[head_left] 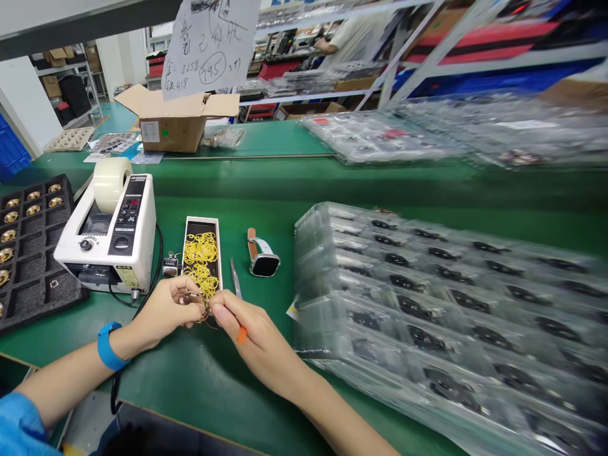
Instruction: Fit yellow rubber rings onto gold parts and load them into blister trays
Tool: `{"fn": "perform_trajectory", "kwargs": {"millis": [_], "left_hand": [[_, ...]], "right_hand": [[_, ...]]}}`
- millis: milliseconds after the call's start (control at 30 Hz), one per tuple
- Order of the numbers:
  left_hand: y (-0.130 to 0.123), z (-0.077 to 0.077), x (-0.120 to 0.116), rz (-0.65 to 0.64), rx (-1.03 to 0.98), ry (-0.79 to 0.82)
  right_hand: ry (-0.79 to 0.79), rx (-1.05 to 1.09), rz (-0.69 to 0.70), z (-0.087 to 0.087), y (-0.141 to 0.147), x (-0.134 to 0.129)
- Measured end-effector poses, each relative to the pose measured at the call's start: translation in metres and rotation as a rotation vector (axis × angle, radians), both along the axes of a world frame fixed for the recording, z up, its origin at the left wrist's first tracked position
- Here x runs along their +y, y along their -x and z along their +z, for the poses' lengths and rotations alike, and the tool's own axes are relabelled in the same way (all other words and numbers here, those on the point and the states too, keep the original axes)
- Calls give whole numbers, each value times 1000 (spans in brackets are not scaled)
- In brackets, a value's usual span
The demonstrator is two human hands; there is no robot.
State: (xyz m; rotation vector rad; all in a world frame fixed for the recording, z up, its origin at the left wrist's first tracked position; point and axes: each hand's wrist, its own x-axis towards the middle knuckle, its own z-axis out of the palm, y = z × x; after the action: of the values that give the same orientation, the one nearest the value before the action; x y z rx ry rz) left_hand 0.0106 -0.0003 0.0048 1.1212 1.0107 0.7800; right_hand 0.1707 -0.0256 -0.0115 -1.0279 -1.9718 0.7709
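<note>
My left hand (164, 310), with a blue band at the wrist, is closed around a small metallic part (192, 297). Thumb and fingers of my right hand (249, 326) pinch at the right side of the same part; an orange piece is on this hand. A thin reddish strand hangs under the part. Just behind the hands is a white box (219, 253) of yellow rings (200, 248). Tweezers (235, 278) lie right of the box, and beyond them a watch (265, 264). Fingers hide much of the part.
A white tape dispenser (114, 234) and a black foam tray (33, 297) of gold parts stand left. A small counter (171, 265) is beside the box. Stacked clear trays (427, 304) of black parts fill the right. Behind are a cardboard box (173, 130) and a hanging paper (209, 50).
</note>
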Motion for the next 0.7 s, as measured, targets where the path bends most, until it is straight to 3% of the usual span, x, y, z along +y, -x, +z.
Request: {"fn": "perform_trajectory", "kwargs": {"millis": [100,233,333,400,567,633,700], "left_hand": [[1,-1,2,-2,-30,15],[1,-1,2,-32,-31,4],[2,-3,1,-71,65,-135],[3,-6,-1,-36,244,-406],[7,-16,-2,68,747,-1457],[6,-16,-3,53,875,-1685],[4,-13,-6,35,960,-1733]], "right_hand": [[56,17,24,4,-2,1],[187,137,-46,4,-2,5],[342,248,-120,2,-2,8],[433,302,-113,3,-1,9],[767,540,-38,7,5,5],[903,673,-34,6,8,5],[959,752,-31,3,10,5]]}}
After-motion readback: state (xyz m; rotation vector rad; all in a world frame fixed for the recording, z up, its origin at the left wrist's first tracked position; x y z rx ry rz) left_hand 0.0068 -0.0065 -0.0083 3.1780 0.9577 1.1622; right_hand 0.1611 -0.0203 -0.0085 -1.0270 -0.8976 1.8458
